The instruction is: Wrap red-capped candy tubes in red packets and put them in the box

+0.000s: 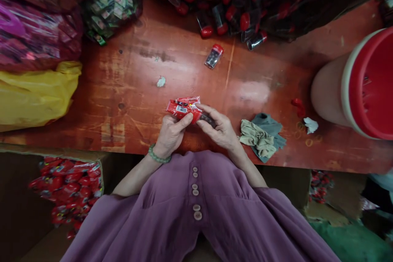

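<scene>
Near the table's front edge, my left hand (172, 133) grips a red printed packet (181, 108) with a barcode label. My right hand (219, 127) is closed round a dark, red-ended container (207, 120), its fingertips against the packet's right side. The packet and the container touch or overlap between the hands; how they join is hidden by my fingers. Farther back on the table lies a similar small clear container with a red cap (214, 56), dark pieces inside it.
Many red-capped containers (219, 20) are heaped at the back of the red table (123, 73). Filled bags (39, 94) stand at the left. To the right are crumpled cloths (260, 136), rubber bands and a red-rimmed bucket (333, 86). A box of red packets (72, 184) sits below left.
</scene>
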The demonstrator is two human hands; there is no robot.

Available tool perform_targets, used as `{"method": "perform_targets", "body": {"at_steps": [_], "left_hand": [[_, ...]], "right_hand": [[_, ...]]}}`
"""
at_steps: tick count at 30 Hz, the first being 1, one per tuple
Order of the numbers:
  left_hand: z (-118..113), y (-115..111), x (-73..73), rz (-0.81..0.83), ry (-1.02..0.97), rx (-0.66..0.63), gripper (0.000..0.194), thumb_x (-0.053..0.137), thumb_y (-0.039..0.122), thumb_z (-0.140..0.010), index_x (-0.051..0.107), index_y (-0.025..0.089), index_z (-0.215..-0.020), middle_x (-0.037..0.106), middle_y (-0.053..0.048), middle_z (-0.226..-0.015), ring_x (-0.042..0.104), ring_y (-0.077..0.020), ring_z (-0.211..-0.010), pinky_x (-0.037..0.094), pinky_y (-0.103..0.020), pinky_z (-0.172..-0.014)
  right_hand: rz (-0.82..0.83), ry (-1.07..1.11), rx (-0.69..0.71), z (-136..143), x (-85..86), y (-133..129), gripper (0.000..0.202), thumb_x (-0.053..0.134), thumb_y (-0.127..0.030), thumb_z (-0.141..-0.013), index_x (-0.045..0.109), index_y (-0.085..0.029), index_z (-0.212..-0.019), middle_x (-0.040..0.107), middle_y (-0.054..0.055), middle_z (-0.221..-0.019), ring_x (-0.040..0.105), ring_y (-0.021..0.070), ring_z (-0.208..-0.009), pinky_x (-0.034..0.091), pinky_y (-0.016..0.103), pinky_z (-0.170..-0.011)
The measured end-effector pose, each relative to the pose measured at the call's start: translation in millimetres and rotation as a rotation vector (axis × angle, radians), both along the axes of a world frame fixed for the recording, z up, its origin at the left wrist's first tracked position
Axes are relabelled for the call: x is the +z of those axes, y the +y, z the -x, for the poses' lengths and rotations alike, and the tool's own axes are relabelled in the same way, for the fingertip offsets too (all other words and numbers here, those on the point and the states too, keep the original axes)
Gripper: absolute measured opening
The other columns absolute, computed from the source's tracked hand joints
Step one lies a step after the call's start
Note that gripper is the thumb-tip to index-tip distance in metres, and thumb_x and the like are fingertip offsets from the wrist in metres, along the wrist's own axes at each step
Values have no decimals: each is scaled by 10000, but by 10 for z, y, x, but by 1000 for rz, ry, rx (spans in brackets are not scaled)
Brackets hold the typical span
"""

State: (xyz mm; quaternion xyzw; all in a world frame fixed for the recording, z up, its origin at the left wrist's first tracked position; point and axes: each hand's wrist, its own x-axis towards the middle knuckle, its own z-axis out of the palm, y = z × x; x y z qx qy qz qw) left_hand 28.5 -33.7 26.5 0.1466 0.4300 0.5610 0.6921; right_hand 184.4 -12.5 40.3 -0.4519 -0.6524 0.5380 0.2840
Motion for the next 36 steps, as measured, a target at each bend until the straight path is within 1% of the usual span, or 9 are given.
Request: {"method": "perform_targets", "body": {"at_steps": [4, 8, 11, 15, 20, 24, 28, 31, 36], "left_hand": [[12, 40, 10, -26, 46, -44, 255, 869, 369, -662, 769, 216, -839, 776, -22, -870, 709, -187, -844, 547, -352, -892], [-34, 59, 27, 1, 7, -14, 268, 869, 398, -650, 759, 210, -805, 771, -23, -829, 720, -209, -877, 546, -382, -915], [-63, 60, 26, 24, 15, 23, 265, 868, 404, -645, 756, 196, -767, 767, -25, -793, 721, -208, -847, 551, -381, -903], [-62, 51, 31, 30, -2, 43, 279, 870, 398, -635, 762, 198, -797, 775, -29, -826, 728, -220, -871, 553, -378, -905], [-5, 62, 69, -21, 19, 6, 259, 878, 367, -631, 766, 203, -797, 777, -21, -829, 722, -192, -832, 547, -356, -902], [49, 82, 43, -49, 74, -80, 226, 852, 357, -671, 776, 201, -816, 779, -23, -863, 713, -182, -859, 535, -322, -892], [35, 82, 2, -28, 54, -98, 210, 849, 351, -668, 768, 196, -785, 764, -8, -796, 698, -160, -743, 541, -311, -817], [-2, 61, 13, -9, 35, -28, 244, 854, 355, -660, 765, 203, -828, 763, -2, -813, 700, -160, -772, 539, -316, -850], [-11, 27, 23, 12, 10, 33, 259, 869, 406, -636, 755, 209, -760, 762, -6, -780, 711, -176, -784, 541, -353, -893]], "right_hand": [[-26, 4, 28, -32, 11, 28, 405, 592, -377, -932, 603, -233, -1310, 718, 58, -1183, 679, 184, -997, 544, 363, -936], [23, 30, -67, 15, -37, -31, 450, 595, -428, -926, 552, -236, -1331, 698, 68, -1195, 681, 182, -992, 558, 362, -927], [-2, 26, -124, 72, -75, -87, 434, 585, -435, -934, 531, -222, -1308, 713, 62, -1080, 684, 170, -927, 567, 330, -875], [-90, -25, -74, 82, -65, -96, 426, 584, -379, -943, 504, -205, -1324, 718, 48, -983, 677, 156, -831, 564, 311, -824], [-171, -47, -39, 67, -20, -98, 399, 557, -360, -955, 527, -225, -1330, 672, 88, -1254, 681, 174, -1002, 552, 331, -920], [-86, -36, -70, 89, -33, -148, 427, 564, -407, -947, 533, -238, -1338, 695, 63, -1164, 677, 164, -923, 568, 324, -864], [-77, -38, -80, 110, -63, -172, 432, 573, -419, -939, 536, -238, -1329, 703, 35, -1030, 650, 146, -806, 570, 313, -801], [-50, -18, -74, 129, -96, -175, 463, 571, -447, -938, 501, -242, -1348, 696, 48, -1081, 669, 163, -886, 571, 328, -845], [0, 7, -85, 152, -163, -189, 518, 559, -467, -946, 421, -259, -1400, 695, 68, -1157, 690, 190, -996, 579, 357, -901]]}}
